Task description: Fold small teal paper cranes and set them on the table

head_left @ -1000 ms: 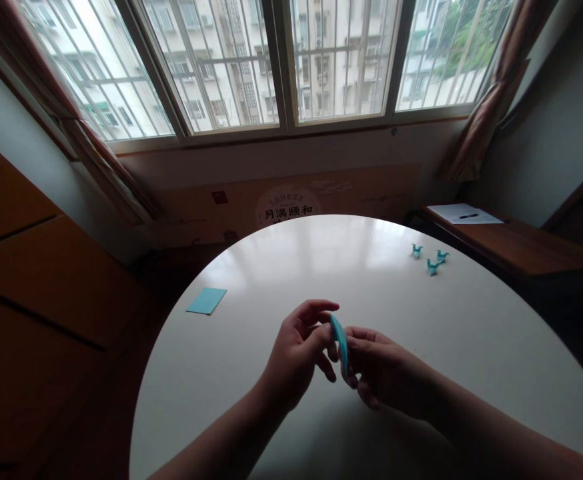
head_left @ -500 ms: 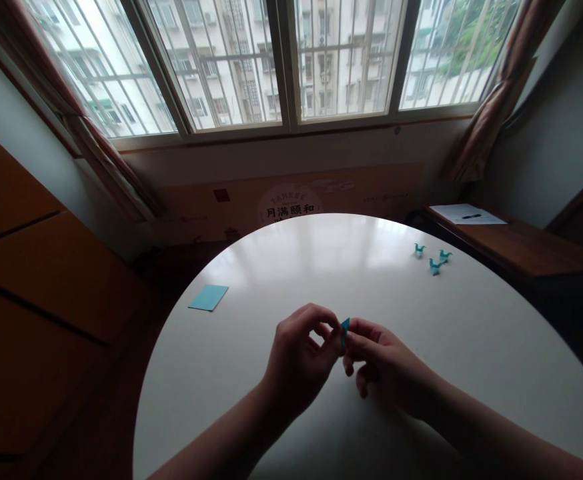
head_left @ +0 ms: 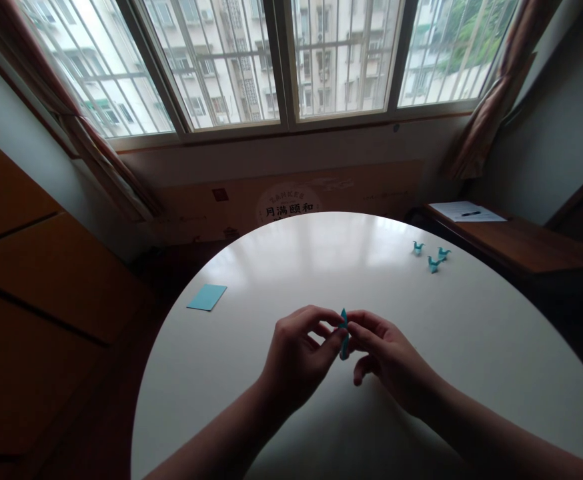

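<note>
Between the fingertips of both hands is a small folded piece of teal origami paper (head_left: 344, 344), its pointed tip standing up above the fingers. My left hand (head_left: 304, 357) pinches it from the left with thumb and forefinger. From the right, my right hand (head_left: 389, 357) grips it with thumb and forefinger, the lower fingers curled loosely. Part of the folded paper is covered by the fingers. Three small teal origami birds (head_left: 433, 265) stand in a group at the table's far right. A stack or sheet of square teal paper (head_left: 207, 297) lies at the left.
The white round table (head_left: 291, 273) spreads under my hands, its curved edge at left and far side. Beyond it on the right, a brown wooden side table (head_left: 536, 243) carries a white paper sheet (head_left: 459, 212) with a dark pen (head_left: 470, 213). A cardboard box (head_left: 366, 190) stands below the window.
The folded paper has turned more upright, and more of its lower end shows below the fingers. My right hand's fingers have shifted slightly up; the birds and square paper stay put.
</note>
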Demonstrator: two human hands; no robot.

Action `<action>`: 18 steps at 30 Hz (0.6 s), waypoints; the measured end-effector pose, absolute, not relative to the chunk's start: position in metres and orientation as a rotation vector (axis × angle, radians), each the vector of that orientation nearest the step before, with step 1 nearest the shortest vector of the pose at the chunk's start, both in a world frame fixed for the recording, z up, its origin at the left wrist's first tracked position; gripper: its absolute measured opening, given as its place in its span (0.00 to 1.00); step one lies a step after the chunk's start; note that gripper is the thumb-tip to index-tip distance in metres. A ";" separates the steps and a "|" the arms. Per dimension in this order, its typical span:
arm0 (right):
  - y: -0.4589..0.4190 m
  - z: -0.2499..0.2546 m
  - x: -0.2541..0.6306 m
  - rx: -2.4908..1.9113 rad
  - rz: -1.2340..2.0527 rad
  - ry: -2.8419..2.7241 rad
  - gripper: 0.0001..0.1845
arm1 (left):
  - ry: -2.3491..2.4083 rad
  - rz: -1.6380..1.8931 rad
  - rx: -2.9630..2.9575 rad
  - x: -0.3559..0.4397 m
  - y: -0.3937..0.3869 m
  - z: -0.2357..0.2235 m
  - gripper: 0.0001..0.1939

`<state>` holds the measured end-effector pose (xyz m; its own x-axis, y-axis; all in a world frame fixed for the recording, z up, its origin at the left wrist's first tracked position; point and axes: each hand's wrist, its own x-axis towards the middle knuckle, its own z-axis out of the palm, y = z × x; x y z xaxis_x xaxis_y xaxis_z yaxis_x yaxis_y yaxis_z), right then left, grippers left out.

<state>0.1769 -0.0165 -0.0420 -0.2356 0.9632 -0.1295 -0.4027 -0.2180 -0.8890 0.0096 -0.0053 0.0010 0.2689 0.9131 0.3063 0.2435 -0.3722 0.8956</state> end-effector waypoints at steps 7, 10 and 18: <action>-0.015 -0.044 0.178 -0.850 1.699 -0.901 0.21 | 1.058 1.111 1.724 0.011 -0.004 -0.001 0.05; -0.015 -0.044 0.178 -0.833 1.712 -0.897 0.21 | 1.065 1.091 1.708 0.011 -0.003 -0.001 0.04; -0.014 -0.046 0.180 -0.796 1.754 -0.896 0.18 | 0.994 1.028 1.583 0.012 -0.002 -0.001 0.06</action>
<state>0.1803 -0.0143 -0.0462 -0.3116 0.9434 -0.1134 -0.4611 -0.2544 -0.8501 0.0122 -0.0023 -0.0011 0.3113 0.9377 0.1540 0.1226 -0.2004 0.9720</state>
